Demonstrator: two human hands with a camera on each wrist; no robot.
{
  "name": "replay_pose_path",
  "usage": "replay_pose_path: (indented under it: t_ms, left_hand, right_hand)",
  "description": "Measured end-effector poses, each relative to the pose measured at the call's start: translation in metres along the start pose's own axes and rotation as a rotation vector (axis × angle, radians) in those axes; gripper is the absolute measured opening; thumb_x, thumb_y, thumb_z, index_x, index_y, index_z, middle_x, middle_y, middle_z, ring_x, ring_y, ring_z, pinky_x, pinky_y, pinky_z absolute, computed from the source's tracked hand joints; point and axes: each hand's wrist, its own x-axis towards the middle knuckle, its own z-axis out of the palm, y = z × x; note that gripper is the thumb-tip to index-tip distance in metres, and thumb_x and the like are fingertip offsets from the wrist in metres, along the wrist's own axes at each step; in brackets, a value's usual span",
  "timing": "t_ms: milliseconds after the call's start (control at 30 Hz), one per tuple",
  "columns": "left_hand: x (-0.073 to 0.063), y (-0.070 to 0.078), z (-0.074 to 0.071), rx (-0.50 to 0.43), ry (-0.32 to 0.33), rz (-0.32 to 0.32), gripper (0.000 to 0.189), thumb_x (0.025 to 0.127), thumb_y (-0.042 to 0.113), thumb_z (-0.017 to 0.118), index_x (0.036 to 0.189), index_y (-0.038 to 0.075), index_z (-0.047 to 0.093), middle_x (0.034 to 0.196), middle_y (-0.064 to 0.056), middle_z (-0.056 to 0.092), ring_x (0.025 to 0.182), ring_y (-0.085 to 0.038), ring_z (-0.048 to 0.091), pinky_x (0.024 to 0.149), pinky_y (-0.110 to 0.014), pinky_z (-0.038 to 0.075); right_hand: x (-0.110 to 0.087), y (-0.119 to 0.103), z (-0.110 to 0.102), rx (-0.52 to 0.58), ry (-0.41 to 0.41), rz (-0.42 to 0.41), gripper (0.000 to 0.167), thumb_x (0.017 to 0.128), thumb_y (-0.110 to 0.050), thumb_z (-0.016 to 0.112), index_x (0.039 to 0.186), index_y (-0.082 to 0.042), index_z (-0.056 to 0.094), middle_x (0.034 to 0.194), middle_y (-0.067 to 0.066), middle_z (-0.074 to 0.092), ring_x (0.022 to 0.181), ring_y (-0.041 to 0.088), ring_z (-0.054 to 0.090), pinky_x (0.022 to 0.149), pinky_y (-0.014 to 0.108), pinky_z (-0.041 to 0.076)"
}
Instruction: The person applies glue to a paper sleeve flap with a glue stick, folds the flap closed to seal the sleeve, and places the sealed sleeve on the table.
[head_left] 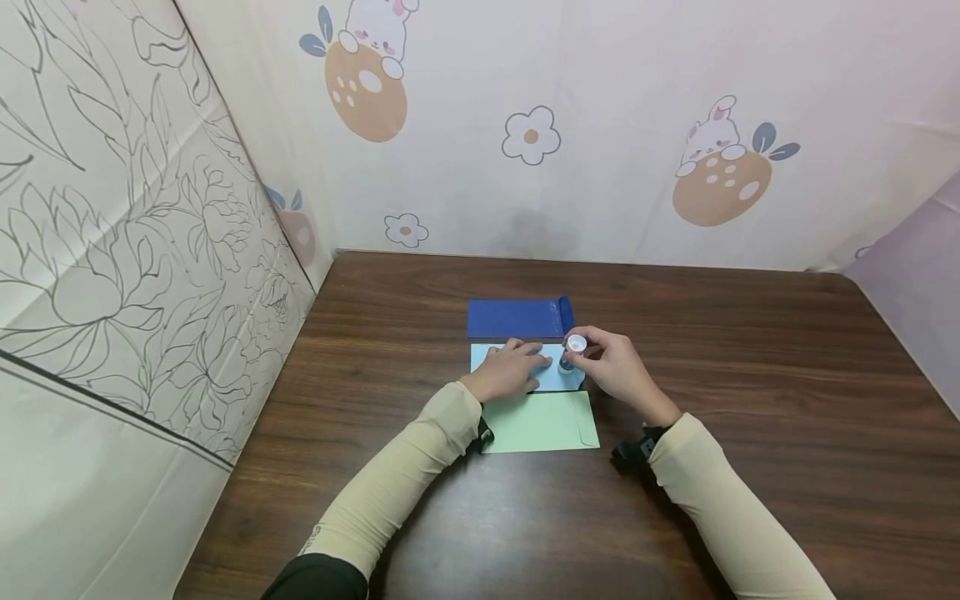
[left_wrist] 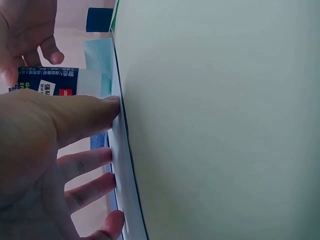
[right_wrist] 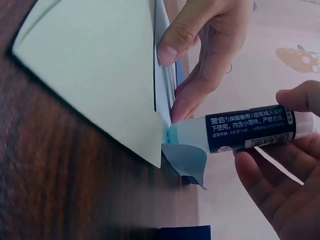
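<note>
My right hand (head_left: 617, 368) pinches a glue stick (right_wrist: 250, 129) with a dark blue label between thumb and fingers. The stick's uncapped end meets the light blue envelope (head_left: 483, 357) near its right end, beside the flap (right_wrist: 187, 162), which stands bent up in the right wrist view. My left hand (head_left: 510, 371) lies over the same envelope with fingers spread, its fingertips pressing on the paper just left of the stick. Part of the envelope is hidden beneath this hand. Toward me lies a pale green envelope (head_left: 540, 425), close under my left wrist.
A dark blue envelope (head_left: 517, 319) lies just beyond the light blue one, its flap at the right. All three envelopes are on a brown wooden table (head_left: 750, 350). A patterned cloth wall (head_left: 600, 192) rises behind the table, and another panel (head_left: 150, 250) stands at the left.
</note>
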Motion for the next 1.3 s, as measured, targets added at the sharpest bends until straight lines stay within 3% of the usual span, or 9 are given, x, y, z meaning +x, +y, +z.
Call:
replay_pose_path:
  t_ms: [167,333,533,667,1000,1133,1300]
  left_hand:
    - [0.000,0.000,-0.001,-0.002,-0.003,-0.003,0.045,0.101,0.032,0.053,0.145,0.030,0.046,0.160,0.002,0.031,0.143,-0.024,0.032,0.103,-0.049,0.039]
    - [-0.002,0.001,-0.002,-0.009,-0.004,-0.001,0.045,0.101,0.031,0.053,0.146,0.030,0.046,0.160,0.002,0.030,0.144,-0.024,0.032,0.103,-0.049,0.038]
    - [-0.004,0.001,-0.003,-0.040,-0.004,-0.002,0.045,0.101,0.030,0.053,0.146,0.029,0.046,0.160,0.000,0.030,0.144,-0.025,0.030,0.105,-0.052,0.036]
    - [-0.004,0.001,-0.002,-0.041,-0.004,-0.004,0.045,0.101,0.029,0.053,0.146,0.029,0.046,0.160,0.000,0.029,0.144,-0.025,0.031,0.104,-0.051,0.036]
    - [-0.004,0.002,-0.001,-0.041,-0.007,-0.005,0.045,0.101,0.030,0.052,0.146,0.029,0.046,0.160,0.000,0.030,0.144,-0.026,0.031,0.106,-0.052,0.036]
    - [-0.005,0.003,-0.001,-0.044,-0.010,-0.002,0.045,0.101,0.030,0.052,0.146,0.029,0.046,0.160,0.001,0.030,0.144,-0.026,0.031,0.105,-0.052,0.036]
    - [-0.004,0.001,-0.002,-0.038,0.001,0.006,0.045,0.101,0.031,0.052,0.145,0.029,0.046,0.160,0.000,0.030,0.144,-0.026,0.031,0.104,-0.051,0.037]
  right_hand:
    - [-0.004,0.000,-0.001,-0.009,-0.009,-0.052,0.030,0.089,-0.014,0.071,0.117,-0.003,0.067,0.106,0.017,0.071,0.080,0.023,0.063,0.068,0.022,0.052]
    - [-0.012,-0.001,-0.003,0.004,-0.020,-0.111,0.028,0.087,-0.010,0.072,0.114,-0.003,0.069,0.105,0.016,0.072,0.080,0.022,0.063,0.069,0.022,0.053]
    - [-0.019,0.001,-0.006,0.012,-0.038,-0.091,0.033,0.087,-0.011,0.073,0.117,0.000,0.067,0.096,0.014,0.071,0.076,0.019,0.060,0.065,0.021,0.052]
    - [-0.019,0.001,-0.008,0.020,-0.001,-0.085,0.032,0.088,-0.012,0.072,0.117,-0.001,0.067,0.099,0.016,0.071,0.079,0.020,0.062,0.067,0.021,0.053]
    - [0.000,0.002,-0.004,0.002,0.026,-0.052,0.034,0.090,-0.017,0.071,0.121,-0.004,0.066,0.113,0.017,0.070,0.089,0.028,0.068,0.074,0.030,0.056]
    - [0.000,0.005,0.000,-0.007,0.016,-0.039,0.034,0.090,-0.016,0.071,0.121,-0.005,0.066,0.115,0.018,0.070,0.088,0.028,0.067,0.077,0.042,0.057]
    - [-0.003,0.004,-0.001,0.002,0.004,-0.057,0.033,0.089,-0.015,0.072,0.120,-0.004,0.067,0.115,0.018,0.070,0.089,0.027,0.067,0.077,0.043,0.058]
